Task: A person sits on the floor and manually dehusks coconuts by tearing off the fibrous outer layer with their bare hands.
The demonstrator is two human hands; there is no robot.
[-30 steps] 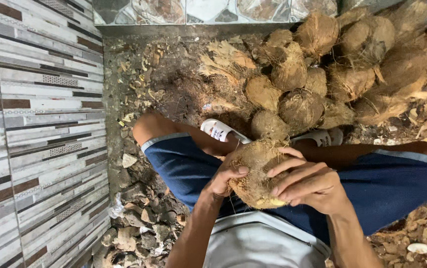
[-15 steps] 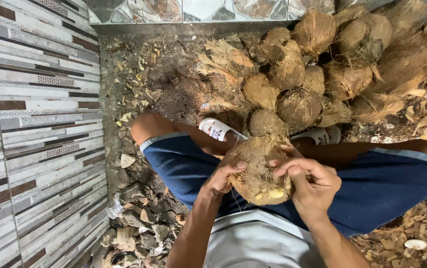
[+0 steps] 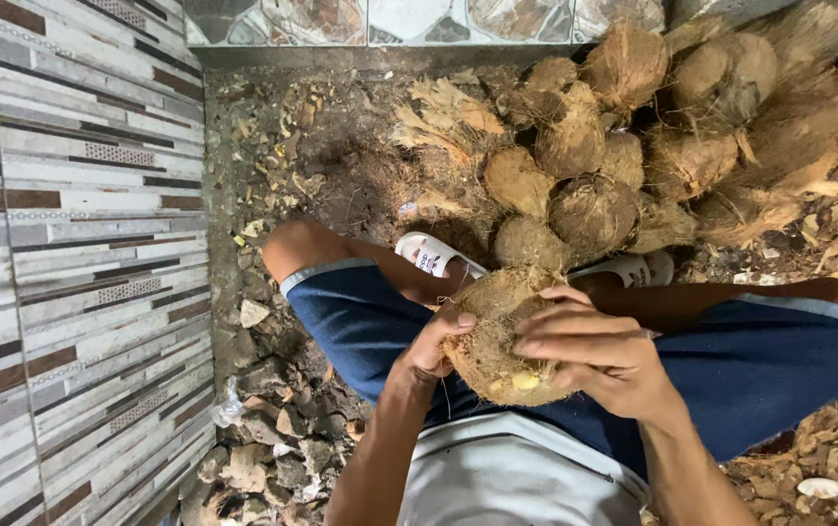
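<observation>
While a pile of husked coconuts [image 3: 633,127] fills the littered floor [image 3: 331,156] beside a tiled wall [image 3: 68,244], both forearms rise from below over blue shorts [image 3: 361,321]. Between the hands sits a fibrous coconut [image 3: 497,336] (above the lap): right hand [image 3: 599,356] wrapped over it, left hand [image 3: 436,343] cupping its side.
</observation>
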